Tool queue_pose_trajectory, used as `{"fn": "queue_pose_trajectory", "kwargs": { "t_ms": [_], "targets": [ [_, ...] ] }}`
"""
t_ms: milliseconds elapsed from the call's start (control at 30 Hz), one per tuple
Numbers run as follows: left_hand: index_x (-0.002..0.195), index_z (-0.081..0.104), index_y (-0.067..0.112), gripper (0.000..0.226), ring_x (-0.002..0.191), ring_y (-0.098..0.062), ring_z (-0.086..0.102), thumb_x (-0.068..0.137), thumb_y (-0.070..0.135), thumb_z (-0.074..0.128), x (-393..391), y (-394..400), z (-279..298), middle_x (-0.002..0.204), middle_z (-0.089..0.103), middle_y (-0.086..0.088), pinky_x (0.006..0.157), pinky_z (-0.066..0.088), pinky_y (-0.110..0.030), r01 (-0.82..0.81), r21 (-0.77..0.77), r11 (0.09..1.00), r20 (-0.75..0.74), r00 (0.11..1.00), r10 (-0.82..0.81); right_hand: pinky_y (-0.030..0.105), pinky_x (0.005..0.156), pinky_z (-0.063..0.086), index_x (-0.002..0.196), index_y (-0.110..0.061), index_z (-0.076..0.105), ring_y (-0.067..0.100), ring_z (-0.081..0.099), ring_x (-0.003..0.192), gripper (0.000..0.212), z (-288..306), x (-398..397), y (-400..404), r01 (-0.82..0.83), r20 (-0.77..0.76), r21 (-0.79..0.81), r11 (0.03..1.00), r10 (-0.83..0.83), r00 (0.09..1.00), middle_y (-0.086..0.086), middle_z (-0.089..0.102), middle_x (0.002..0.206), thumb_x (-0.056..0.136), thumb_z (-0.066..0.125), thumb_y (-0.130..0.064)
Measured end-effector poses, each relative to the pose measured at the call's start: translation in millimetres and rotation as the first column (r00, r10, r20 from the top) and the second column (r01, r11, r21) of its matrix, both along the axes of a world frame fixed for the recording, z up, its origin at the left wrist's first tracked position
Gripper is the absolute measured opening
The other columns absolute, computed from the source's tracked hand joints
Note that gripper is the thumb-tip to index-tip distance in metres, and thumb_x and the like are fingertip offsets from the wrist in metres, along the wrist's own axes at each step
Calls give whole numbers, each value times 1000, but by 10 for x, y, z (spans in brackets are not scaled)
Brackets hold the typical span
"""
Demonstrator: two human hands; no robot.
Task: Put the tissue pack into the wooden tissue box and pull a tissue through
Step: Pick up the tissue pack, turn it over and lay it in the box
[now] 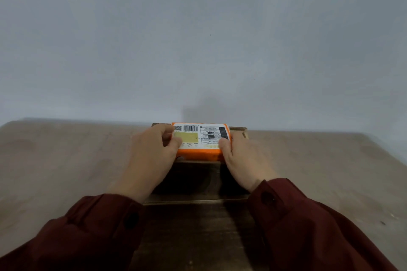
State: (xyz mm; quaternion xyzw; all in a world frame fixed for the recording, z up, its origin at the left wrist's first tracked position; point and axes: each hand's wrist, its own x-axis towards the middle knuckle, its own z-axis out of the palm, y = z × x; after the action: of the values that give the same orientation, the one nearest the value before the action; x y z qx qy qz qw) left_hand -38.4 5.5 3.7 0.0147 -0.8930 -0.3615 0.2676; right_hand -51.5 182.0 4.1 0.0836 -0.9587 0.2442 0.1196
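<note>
An orange tissue pack (pixel 199 138) with a white label, barcode and QR code faces up at the far end of a dark wooden tissue box (pixel 193 180). The pack sits partly in the box's open top, its near edge at the box's inner wall. My left hand (pixel 152 154) grips the pack's left end, thumb on the label. My right hand (pixel 242 158) holds the right end, thumb on the near right corner. Both wrists lie over the box's sides. The box's inside is in shadow.
The box stands on a pale wooden table (pixel 66 160) against a plain grey wall (pixel 198 39). A darker wooden piece (pixel 193 237), perhaps the lid, lies flat in front of the box between my dark red sleeves (pixel 88 233).
</note>
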Motion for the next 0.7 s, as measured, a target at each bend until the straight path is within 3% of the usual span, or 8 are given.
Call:
{"fn": "queue_pose_trajectory", "kwargs": {
  "t_ms": [67,133,333,500,700],
  "targets": [
    [102,64,17,24,89,-19,63,79,24,61,0,2,-12,99,71,-4,88,46,-33,-4,-18,1000,16,1000,4,39,80,48,107,-12,50,25,60,88,39,2,4,-15,4,7,50,999,-4,1000,9,64,103,95,27,-41],
    [101,66,16,23,88,-20,62,80,24,61,-2,11,-26,99,71,-6,88,45,-34,1,-74,997,19,1000,0,41,81,48,103,-11,52,27,60,88,39,6,5,-28,10,13,81,997,-11,1000,10,65,101,95,27,-40],
    [105,66,13,27,92,-25,60,83,26,56,-34,32,-41,104,70,-9,84,48,-40,26,-228,973,110,994,-1,33,65,39,87,-14,55,25,52,74,38,-9,-11,-53,56,5,192,980,-58,998,8,64,91,94,28,-39],
    [103,67,12,27,85,-20,61,84,28,54,-45,43,-55,102,70,-7,77,51,-33,48,-301,952,107,994,-17,35,69,43,78,-16,48,28,56,79,27,-11,-25,-80,64,40,222,973,-75,996,9,63,89,92,29,-27],
    [104,66,11,30,84,-19,62,86,29,51,-34,50,-37,103,70,-7,74,52,-30,54,-332,942,100,995,-22,38,70,43,93,-11,59,31,58,88,30,3,8,-80,11,15,342,940,-17,1000,10,64,98,92,30,-18]
  ]
}}
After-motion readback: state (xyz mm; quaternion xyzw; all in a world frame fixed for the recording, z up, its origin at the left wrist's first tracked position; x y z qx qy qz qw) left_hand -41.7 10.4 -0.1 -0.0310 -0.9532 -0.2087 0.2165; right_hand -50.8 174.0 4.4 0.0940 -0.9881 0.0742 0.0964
